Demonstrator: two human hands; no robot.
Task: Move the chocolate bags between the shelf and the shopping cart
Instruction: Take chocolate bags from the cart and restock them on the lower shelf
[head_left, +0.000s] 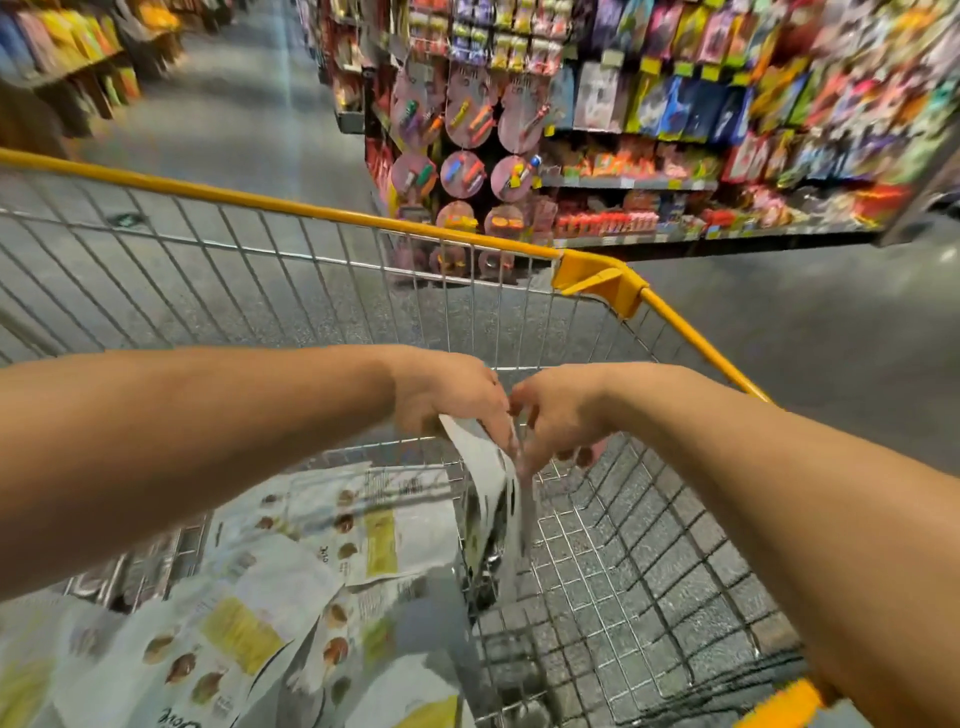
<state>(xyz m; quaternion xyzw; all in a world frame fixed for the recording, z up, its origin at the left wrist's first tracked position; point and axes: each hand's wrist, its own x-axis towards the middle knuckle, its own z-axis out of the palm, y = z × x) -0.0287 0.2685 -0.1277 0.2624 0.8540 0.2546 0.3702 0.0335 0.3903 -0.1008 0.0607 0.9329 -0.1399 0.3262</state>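
Both my hands reach into the wire shopping cart (597, 283) with its yellow rim. My left hand (457, 395) and my right hand (558, 415) together pinch the top edge of a white chocolate bag (491, 509), which hangs edge-on and upright inside the basket. Several more white chocolate bags (270, 597) with green labels and chocolate pictures lie flat on the left of the cart floor. The image is blurred by motion.
A shelf unit (675, 156) packed with colourful sweets stands ahead on the right, its end panel hung with round pink packs. An aisle of grey floor (249, 104) runs ahead on the left, with more shelves at far left. The right part of the cart floor shows bare wire.
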